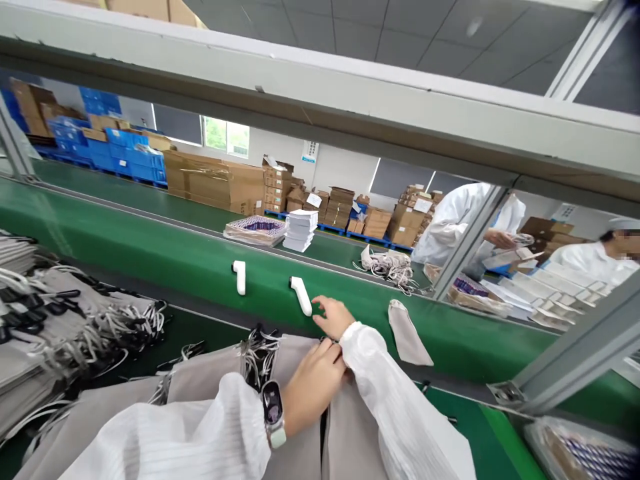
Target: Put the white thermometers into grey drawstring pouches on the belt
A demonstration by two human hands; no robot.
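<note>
My right hand (334, 318) is over the green conveyor belt, fingers apart and nothing in them. Its fingertips are close beside a white handheld device (301, 297) with a black end. A second such device (241, 279) lies further left on the belt. My left hand (314, 381), with a watch on the wrist, is closed at the top of a grey drawstring pouch (350, 427); its fingertips are partly hidden under my right wrist. More grey pouches (210, 370) with white cords and black cord ends spread to the left. One pouch (407, 333) lies alone on the belt at right.
Stacked corded pouches (100, 320) fill the left side. Beyond the belt stand a pile of white booklets (300, 230), a wrapped tray (255, 230) and a pouch heap (387, 265). A metal post (570, 347) rises at right. Two people in white work across the line.
</note>
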